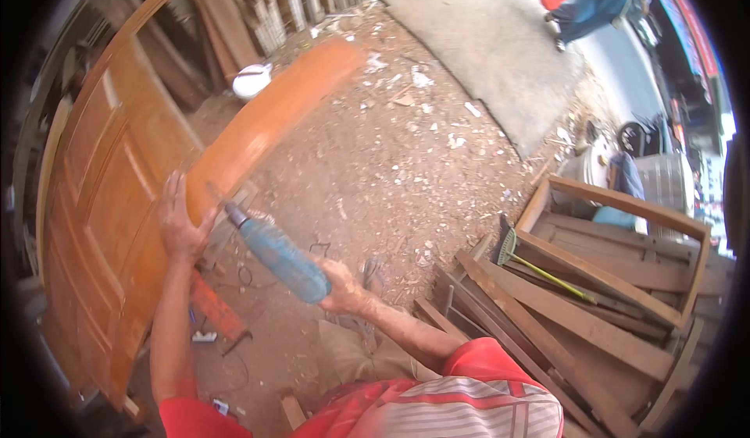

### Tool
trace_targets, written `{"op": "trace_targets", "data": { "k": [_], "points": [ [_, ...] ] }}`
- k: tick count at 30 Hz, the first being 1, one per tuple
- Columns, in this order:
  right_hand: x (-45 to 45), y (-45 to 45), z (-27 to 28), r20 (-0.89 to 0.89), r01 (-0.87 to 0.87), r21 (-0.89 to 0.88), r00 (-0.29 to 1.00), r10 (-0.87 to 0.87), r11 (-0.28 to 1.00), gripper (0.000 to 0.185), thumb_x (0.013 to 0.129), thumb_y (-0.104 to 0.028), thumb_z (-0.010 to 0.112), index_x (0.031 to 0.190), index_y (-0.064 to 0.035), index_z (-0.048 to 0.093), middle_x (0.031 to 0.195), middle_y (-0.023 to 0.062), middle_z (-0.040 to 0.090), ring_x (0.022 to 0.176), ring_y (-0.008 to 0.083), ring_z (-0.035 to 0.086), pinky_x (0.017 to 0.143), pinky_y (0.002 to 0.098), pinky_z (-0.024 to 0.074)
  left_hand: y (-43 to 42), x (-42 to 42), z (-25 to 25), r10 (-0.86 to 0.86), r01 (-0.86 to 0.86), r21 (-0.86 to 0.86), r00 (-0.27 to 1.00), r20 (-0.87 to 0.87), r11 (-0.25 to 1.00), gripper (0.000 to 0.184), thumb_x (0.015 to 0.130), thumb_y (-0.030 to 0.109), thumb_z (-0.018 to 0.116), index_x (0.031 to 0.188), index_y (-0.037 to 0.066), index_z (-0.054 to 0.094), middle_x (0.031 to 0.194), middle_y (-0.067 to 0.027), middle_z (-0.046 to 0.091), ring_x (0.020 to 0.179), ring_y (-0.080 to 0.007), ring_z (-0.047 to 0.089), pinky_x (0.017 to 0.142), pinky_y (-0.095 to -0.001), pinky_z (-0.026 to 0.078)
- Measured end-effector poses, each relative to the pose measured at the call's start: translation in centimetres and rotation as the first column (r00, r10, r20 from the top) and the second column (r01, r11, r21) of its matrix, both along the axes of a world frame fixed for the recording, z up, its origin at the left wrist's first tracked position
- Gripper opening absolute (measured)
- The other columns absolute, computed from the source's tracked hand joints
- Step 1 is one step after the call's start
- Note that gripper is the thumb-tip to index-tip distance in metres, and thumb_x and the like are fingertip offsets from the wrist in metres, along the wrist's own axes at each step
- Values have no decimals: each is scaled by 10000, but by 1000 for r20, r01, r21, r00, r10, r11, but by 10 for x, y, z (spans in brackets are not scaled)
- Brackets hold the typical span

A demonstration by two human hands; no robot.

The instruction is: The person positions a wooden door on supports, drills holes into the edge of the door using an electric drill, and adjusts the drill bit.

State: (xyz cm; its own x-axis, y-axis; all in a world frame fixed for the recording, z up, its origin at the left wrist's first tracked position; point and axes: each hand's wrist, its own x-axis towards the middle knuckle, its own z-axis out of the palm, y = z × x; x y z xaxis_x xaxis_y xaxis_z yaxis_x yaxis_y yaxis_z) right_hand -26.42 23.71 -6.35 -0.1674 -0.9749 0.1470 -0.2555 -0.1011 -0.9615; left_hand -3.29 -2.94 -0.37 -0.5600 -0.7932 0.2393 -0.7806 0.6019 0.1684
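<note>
A long orange-brown wooden board (273,118) stretches away from me, its far end blurred. My left hand (184,218) grips the board's near end, fingers along the left side and thumb toward the right. In my right hand (341,286) is a worn blue power drill (283,260), held by its rear. The drill's dark front end points at the board close to my left thumb; whether the bit touches the wood I cannot tell. Just left of the board stands a panelled wooden door (109,227).
An orange-red tool (217,307) lies below my left hand. Wooden frames and planks (578,313) are piled at right with a green rake (539,270). A white bowl (251,83) sits beyond the board. Wood chips litter the ground. A person (598,7) with a red container is at upper right.
</note>
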Motion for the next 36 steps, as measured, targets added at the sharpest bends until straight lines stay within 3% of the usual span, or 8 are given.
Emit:
{"op": "trace_targets", "data": {
  "k": [6, 12, 14, 20, 23, 27, 33, 36],
  "points": [
    [-9, 46, 67, 72, -21, 160, 997, 10, 987, 761, 788, -94, 755, 1490, -9, 472, 1273, 244, 665, 1188, 386, 651, 988, 445, 523, -5, 1, 0, -49, 49, 1, 998, -40, 999, 643, 1001, 342, 555, 1536, 14, 417, 1608, -198, 392, 1499, -390, 343, 1206, -524, 295],
    [27, 117, 91, 6, 250, 117, 968, -252, 961, 647, 806, -171, 779, 1389, 6, 561, 1194, 236, 696, 1094, 369, 701, 916, 433, 547, -3, 3, -2, -37, 37, -30, 999, -10, 999, 645, 994, 331, 588, 1520, -5, 423, 1596, -205, 400, 1497, -387, 346, 1200, -516, 309],
    [43, 139, 107, -13, 336, 387, 933, -359, 859, 580, 801, -168, 758, 1339, -11, 608, 1139, 240, 713, 1060, 366, 714, 903, 427, 548, -3, 4, -8, -52, 50, -52, 998, -24, 997, 656, 991, 332, 597, 1521, -9, 417, 1600, -207, 392, 1497, -388, 343, 1204, -513, 306],
    [109, 175, 166, -154, 561, 548, 796, -585, 620, 409, 834, -189, 739, 1211, -42, 679, 1068, 239, 704, 1018, 371, 694, 865, 432, 527, -9, 11, -8, -117, 117, -18, 992, -38, 993, 772, 949, 399, 650, 1540, -17, 377, 1628, -220, 335, 1515, -398, 300, 1219, -524, 281],
    [134, 177, 167, -182, 630, 500, 747, -639, 594, 370, 858, -224, 721, 1189, -59, 696, 1082, 257, 683, 1058, 381, 670, 868, 450, 511, -8, 15, -7, -127, 127, 11, 992, -22, 992, 856, 917, 439, 679, 1559, -18, 343, 1644, -220, 303, 1530, -400, 266, 1226, -531, 263],
    [128, 166, 152, -244, 612, 417, 788, -565, 673, 491, 846, -213, 691, 1304, -47, 625, 1067, 198, 720, 1030, 285, 697, 905, 402, 525, 5, 8, 8, -60, 60, 39, 998, 9, 997, 924, 887, 462, 706, 1575, -14, 313, 1661, -213, 276, 1544, -386, 241, 1237, -523, 242],
    [86, 96, 169, 62, 500, 528, 783, -618, 686, 386, 878, -199, 702, 1223, -32, 661, 1014, 113, 722, 953, 172, 650, 860, 367, 529, 4, 8, 6, -42, 41, 69, 999, 10, 997, 933, 873, 445, 730, 1579, -4, 317, 1662, -196, 286, 1550, -351, 248, 1242, -518, 244],
    [54, 56, 162, 86, 518, 376, 806, -586, 768, 380, 886, -209, 712, 1218, -30, 666, 987, 96, 722, 923, 169, 650, 847, 362, 532, 3, 9, 4, -56, 56, 52, 998, -13, 997, 932, 864, 435, 745, 1576, 0, 329, 1659, -189, 298, 1546, -350, 262, 1240, -518, 254]
  ]
}}
